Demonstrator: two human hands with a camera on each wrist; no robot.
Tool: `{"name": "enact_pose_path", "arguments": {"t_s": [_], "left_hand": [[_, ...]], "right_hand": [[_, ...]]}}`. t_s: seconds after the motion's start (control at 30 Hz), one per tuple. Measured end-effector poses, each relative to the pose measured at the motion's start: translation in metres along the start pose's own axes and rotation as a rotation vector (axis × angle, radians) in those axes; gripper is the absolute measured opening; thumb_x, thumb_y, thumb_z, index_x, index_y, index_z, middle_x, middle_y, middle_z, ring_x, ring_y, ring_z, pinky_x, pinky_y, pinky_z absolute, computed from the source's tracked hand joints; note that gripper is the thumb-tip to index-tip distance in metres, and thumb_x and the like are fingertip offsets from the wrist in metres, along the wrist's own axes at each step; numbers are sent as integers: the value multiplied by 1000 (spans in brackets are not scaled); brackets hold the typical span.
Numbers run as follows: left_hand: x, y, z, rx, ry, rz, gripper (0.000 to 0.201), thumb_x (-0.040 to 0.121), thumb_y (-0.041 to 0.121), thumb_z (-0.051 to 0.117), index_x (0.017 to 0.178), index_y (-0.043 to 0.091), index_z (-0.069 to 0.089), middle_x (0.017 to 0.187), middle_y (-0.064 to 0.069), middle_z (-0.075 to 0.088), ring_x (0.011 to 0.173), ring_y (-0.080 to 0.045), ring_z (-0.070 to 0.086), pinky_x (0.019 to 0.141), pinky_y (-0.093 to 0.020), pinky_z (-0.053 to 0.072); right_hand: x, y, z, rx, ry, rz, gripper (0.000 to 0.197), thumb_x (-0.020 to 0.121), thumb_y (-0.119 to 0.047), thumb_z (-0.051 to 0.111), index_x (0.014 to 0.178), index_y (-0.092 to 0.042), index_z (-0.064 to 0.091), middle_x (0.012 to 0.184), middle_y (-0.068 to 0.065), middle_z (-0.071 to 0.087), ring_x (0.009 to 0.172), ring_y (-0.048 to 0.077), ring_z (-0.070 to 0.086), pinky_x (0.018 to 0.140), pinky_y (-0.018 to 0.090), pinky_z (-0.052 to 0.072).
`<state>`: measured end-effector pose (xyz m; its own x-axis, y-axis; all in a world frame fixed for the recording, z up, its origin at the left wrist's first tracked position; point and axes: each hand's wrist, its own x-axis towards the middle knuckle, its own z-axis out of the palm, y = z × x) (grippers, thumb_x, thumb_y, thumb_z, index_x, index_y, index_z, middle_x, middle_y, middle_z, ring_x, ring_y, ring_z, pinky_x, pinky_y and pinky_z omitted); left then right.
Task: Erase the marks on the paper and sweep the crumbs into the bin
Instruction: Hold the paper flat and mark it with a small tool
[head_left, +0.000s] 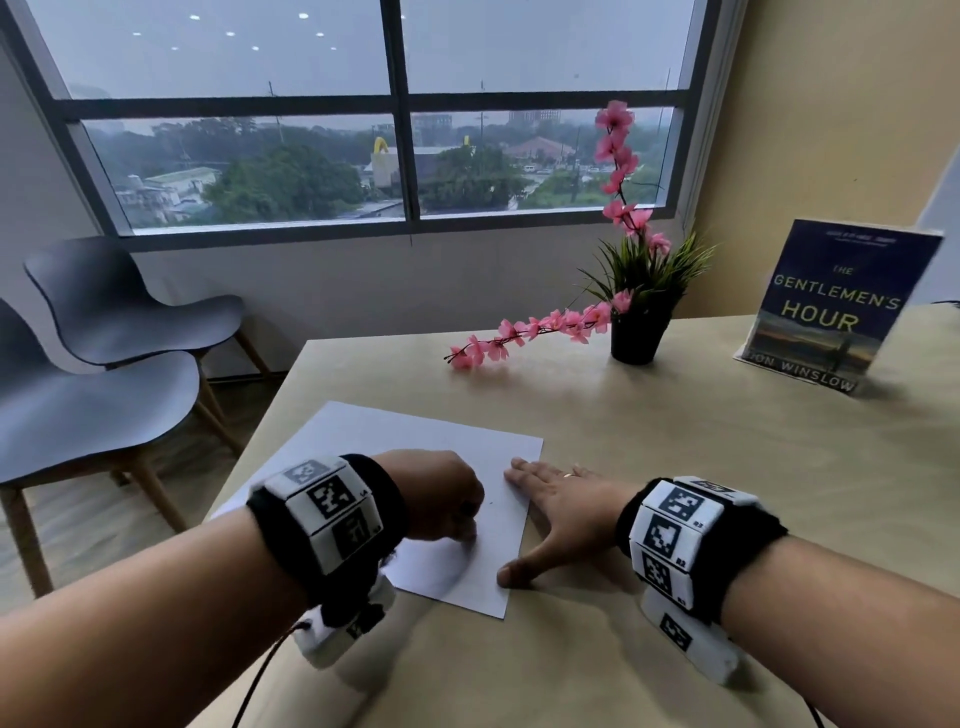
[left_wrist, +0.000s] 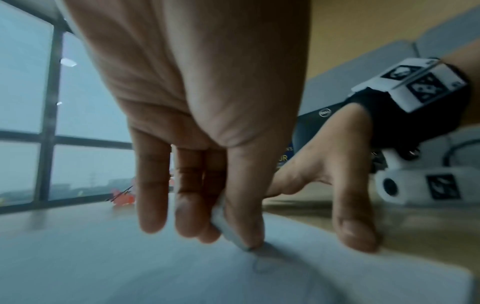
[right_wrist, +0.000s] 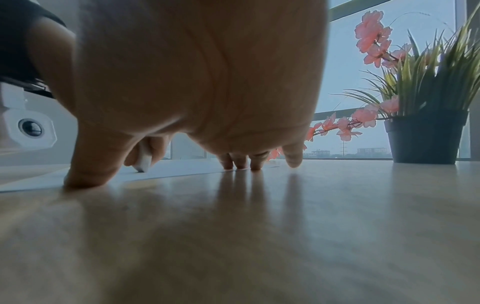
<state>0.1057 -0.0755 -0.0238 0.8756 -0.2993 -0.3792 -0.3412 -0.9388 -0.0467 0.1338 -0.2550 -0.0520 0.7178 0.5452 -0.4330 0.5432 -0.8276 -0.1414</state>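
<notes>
A white sheet of paper (head_left: 363, 441) lies on the beige table (head_left: 675, 467). My left hand (head_left: 447, 499) is curled over the sheet and pinches a white eraser (left_wrist: 228, 232) between thumb and fingers, its tip pressed on the paper (left_wrist: 130, 267) beside a faint pencil mark (left_wrist: 259, 267). The eraser (right_wrist: 144, 160) also shows in the right wrist view. My right hand (head_left: 556, 509) lies flat with straight fingers on the paper's right edge, its thumb (left_wrist: 355, 230) at the near edge. No bin and no crumbs are in view.
A black pot with a green plant and pink flowers (head_left: 636, 312) stands at the table's far side, one flowered branch (head_left: 519, 332) reaching left over the tabletop. A blue book (head_left: 831, 306) stands upright at the far right. Two grey chairs (head_left: 104, 364) are left of the table.
</notes>
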Motion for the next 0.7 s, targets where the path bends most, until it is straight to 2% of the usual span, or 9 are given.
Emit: {"name": "enact_pose_path", "arguments": {"t_s": [0.13, 0.33, 0.47, 0.6, 0.7], "left_hand": [[5, -4, -9, -5, 33, -54, 29, 92, 40, 57, 107, 18, 64, 111, -3, 63, 98, -25, 59, 73, -28, 42], [3, 9, -6, 28, 2, 33, 27, 91, 40, 57, 105, 17, 65, 107, -2, 64, 89, -20, 57, 72, -27, 40], [6, -2, -15, 22, 38, -36, 29, 92, 38, 56, 109, 15, 64, 112, -4, 63, 98, -25, 59, 73, -26, 40], [4, 9, -9, 26, -16, 57, 29, 91, 39, 58, 108, 16, 65, 107, -3, 65, 96, -23, 61, 81, -32, 49], [7, 6, -12, 28, 3, 25, 32, 91, 42, 58, 108, 16, 65, 109, -3, 64, 97, -22, 60, 76, -28, 44]], "right_hand": [[0, -1, -1, -11, -13, 1, 120, 71, -79, 57, 155, -23, -9, 162, -8, -15, 149, 8, -8, 121, 41, -5], [-2, -2, -1, -14, -30, -4, 119, 73, -78, 56, 155, -23, -11, 162, -9, -17, 149, 8, -11, 121, 42, -6], [-2, -2, -2, -8, -40, 5, 120, 73, -78, 57, 155, -24, -12, 161, -10, -18, 148, 7, -12, 121, 42, -6], [-1, -2, -3, -17, -45, 0, 120, 73, -78, 57, 155, -23, -13, 161, -9, -18, 148, 8, -12, 121, 43, -6], [-2, -2, -2, -17, -50, 4, 121, 73, -78, 57, 155, -23, -13, 161, -10, -18, 148, 7, -12, 121, 43, -6]]}}
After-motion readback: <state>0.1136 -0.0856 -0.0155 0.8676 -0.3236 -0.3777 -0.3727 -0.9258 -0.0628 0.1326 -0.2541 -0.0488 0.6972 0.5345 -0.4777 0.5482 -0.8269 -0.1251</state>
